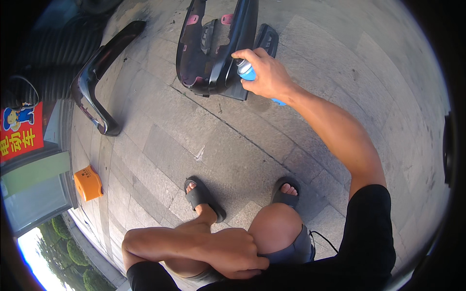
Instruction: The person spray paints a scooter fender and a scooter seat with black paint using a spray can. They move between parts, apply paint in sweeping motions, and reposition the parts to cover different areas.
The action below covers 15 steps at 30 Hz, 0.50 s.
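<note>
My right hand (pixel 269 76) is wrapped round a blue spray can (pixel 248 73), with the index finger on its top. The can is tilted, its nozzle end close to a glossy black plastic body panel (pixel 240 41). That panel is long and U-shaped, with pink patches on its inner tabs, and rests above the paving on dark pieces that show only partly. Drawn in across my lap, my left hand (pixel 234 250) is closed beside my bent knee. Its inner side is turned away, so whether anything is in it stays hidden.
On the left, a second curved black panel (pixel 90 80) lies on the stone paving (pixel 160 145). An orange plastic stool (pixel 88 183) stands near a shopfront with a red sign (pixel 22 133). My sandalled feet are below the panels. A ribbed dark hose-like shape (pixel 53 63) lies upper left.
</note>
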Motion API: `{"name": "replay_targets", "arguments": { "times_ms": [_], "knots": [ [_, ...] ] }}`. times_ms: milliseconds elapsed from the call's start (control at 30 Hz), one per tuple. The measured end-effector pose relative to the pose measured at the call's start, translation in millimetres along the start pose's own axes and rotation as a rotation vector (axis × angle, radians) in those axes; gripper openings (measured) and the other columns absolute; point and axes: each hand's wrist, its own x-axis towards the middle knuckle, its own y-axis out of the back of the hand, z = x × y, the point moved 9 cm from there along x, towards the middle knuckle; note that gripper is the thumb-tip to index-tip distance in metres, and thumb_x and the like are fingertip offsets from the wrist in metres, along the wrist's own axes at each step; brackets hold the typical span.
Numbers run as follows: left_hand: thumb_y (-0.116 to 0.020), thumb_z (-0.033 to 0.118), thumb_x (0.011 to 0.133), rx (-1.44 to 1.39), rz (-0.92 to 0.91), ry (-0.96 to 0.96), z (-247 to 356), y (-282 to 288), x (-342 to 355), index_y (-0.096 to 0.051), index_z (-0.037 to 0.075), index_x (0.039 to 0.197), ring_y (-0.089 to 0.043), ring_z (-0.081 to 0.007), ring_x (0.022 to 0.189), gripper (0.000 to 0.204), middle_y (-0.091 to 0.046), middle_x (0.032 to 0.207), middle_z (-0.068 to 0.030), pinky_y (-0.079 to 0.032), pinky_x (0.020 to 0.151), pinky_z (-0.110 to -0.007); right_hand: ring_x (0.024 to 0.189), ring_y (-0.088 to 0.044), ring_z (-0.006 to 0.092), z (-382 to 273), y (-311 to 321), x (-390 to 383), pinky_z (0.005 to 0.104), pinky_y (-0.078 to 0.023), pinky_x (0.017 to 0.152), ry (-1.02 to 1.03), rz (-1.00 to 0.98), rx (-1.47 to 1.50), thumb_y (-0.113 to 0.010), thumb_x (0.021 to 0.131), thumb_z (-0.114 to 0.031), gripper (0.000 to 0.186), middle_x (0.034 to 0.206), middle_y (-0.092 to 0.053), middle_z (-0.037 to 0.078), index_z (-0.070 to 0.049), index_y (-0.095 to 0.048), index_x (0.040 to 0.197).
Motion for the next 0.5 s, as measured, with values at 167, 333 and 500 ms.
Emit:
{"name": "replay_targets", "arguments": {
  "times_ms": [167, 333, 500],
  "knots": [
    [-0.067, 0.025, 0.092, 0.012, 0.017, -0.045, 0, -9, -7, -0.058, 0.007, 0.079, -0.061, -0.0385, 0.05, 0.024, -0.054, 0.05, -0.0128, -0.046, 0.045, -0.05, 0.101, -0.069, 0.0404, -11, 17, 8, 0.0492, -0.059, 0.085, 0.015, 0.17, -0.058, -0.077, 0.078, -0.016, 0.068, 0.118, -0.062, 0.018, -0.03, -0.053, 0.14],
    [-0.065, 0.025, 0.094, 0.032, 0.058, -0.144, 3, -14, -19, -0.057, 0.008, 0.083, -0.058, -0.0372, 0.046, 0.022, -0.051, 0.048, -0.0103, -0.042, 0.041, -0.049, 0.103, -0.069, 0.041, -20, -6, 0, 0.0505, -0.059, 0.087, 0.045, 0.046, -0.127, -0.077, 0.078, -0.016, 0.068, 0.116, -0.061, 0.017, -0.029, -0.053, 0.14],
    [-0.064, 0.024, 0.095, 0.035, 0.088, -0.224, 4, -18, -31, -0.054, 0.008, 0.083, -0.056, -0.0367, 0.043, 0.022, -0.05, 0.047, -0.0096, -0.04, 0.038, -0.047, 0.104, -0.069, 0.0412, -26, 8, 14, 0.0497, -0.058, 0.086, 0.004, 0.114, -0.179, -0.077, 0.077, -0.016, 0.066, 0.118, -0.061, 0.018, -0.029, -0.054, 0.138]
  ]
}}
